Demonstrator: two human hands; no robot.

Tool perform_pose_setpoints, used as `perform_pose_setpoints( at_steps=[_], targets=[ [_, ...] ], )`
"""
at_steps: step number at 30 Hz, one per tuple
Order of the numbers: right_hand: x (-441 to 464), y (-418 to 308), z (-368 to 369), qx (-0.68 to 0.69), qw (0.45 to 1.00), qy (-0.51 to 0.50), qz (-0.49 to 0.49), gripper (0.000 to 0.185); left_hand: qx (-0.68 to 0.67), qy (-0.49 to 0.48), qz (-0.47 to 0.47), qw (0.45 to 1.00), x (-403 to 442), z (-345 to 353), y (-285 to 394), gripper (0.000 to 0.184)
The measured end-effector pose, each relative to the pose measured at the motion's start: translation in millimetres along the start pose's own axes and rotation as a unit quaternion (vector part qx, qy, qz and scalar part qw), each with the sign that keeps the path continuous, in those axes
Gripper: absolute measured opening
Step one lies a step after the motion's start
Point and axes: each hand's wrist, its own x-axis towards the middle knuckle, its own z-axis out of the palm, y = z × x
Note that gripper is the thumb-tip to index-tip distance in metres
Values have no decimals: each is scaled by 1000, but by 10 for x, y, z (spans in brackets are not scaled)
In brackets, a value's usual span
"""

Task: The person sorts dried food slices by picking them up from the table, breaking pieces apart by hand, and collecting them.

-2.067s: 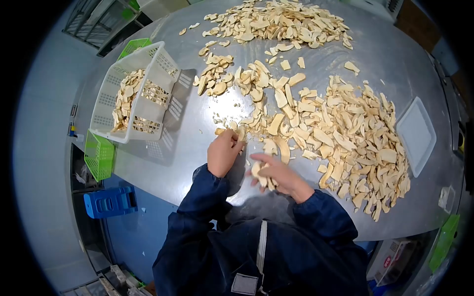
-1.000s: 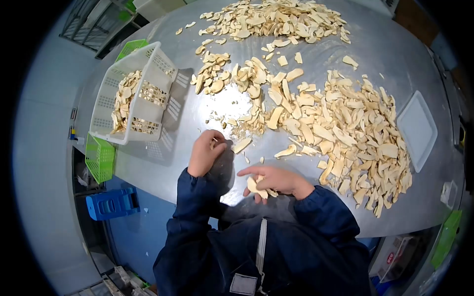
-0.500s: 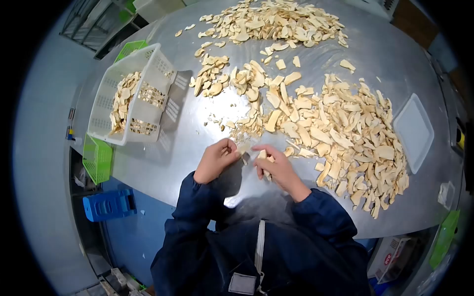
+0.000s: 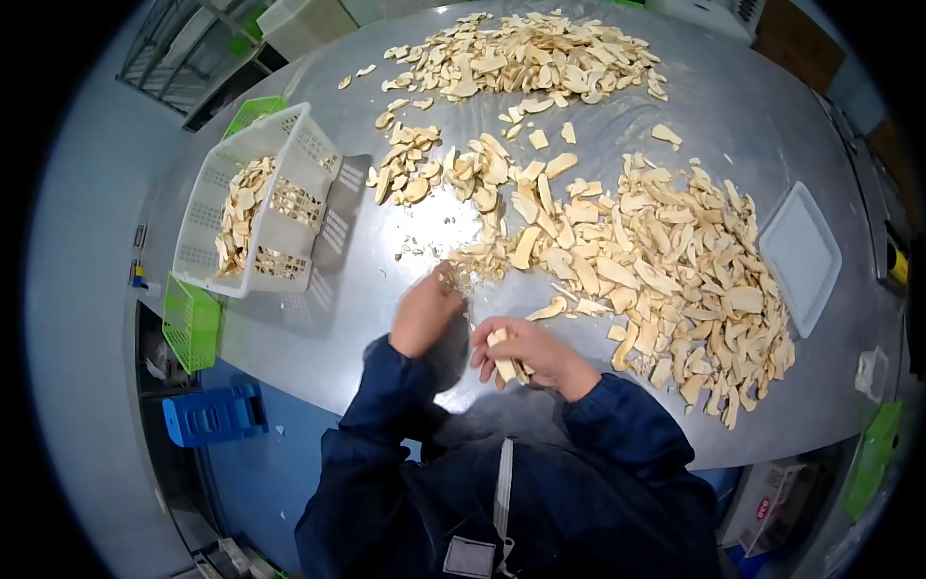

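Note:
My left hand (image 4: 425,311) is at the near edge of a patch of small crumbs (image 4: 473,265); its fingers are blurred and I cannot make out whether anything is between them. My right hand (image 4: 526,351), a little to the right and lower, is curled around several pale mushroom slices (image 4: 503,355). A large heap of dried mushroom slices (image 4: 675,275) spreads over the metal table to the right. Straight ahead of my hands lies a smaller cluster of slices (image 4: 479,172).
A white basket (image 4: 253,207) holding slices stands at the left, with green baskets (image 4: 191,321) beside it. Another heap (image 4: 526,58) lies at the far side. At the right is a white tray (image 4: 802,259). A blue stool (image 4: 212,415) stands on the floor.
My left hand has moved forward and right to the crumbs, and the thin slice between my hands is no longer seen there. My right hand has drawn slightly back, still holding slices.

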Motion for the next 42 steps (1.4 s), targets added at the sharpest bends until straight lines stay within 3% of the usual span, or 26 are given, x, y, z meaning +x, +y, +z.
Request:
perform_pose_setpoints(
  at_steps=[2,4,7,8,13,17,20,22,25,28,30,35,42],
  targets=[
    [-24,-23,51,-31,998,-31,34,21,-120,-161,121,972,-52,100,127,45],
    [-43,-32,32,-60,995,-53,51,24,-119,-140,121,976,30,116,280,37],
    [-72,-42,41,-48,997,-46,48,25,-57,-8,85,995,402,18,371,25],
    [-68,-53,46,-51,996,-48,47,25,-66,46,117,990,563,63,273,28],
    [-55,-49,44,-81,994,-46,53,24,118,91,68,986,927,197,406,31],
    [-75,-65,46,-87,995,-32,41,23,138,107,104,979,920,231,361,26],
    [-71,-57,31,-77,996,-26,29,23,33,71,114,990,831,149,255,25],
    [-49,-58,17,-79,996,-19,23,22,-105,-7,50,993,757,57,199,21],
    [-8,-2,-36,-78,991,75,-75,20,-329,-134,-31,934,605,-40,192,13],
    [-4,-27,-86,-91,960,192,-182,20,-396,-180,-71,897,481,-93,144,14],
    [-11,-55,-90,-57,934,253,-246,20,-408,-222,-66,883,376,-88,179,14],
    [17,-12,-147,-24,916,280,-287,16,-359,-319,-64,875,160,-27,287,17],
    [3,-10,-135,16,928,273,-254,13,-358,-337,-70,868,60,-27,222,17]
  ],
)
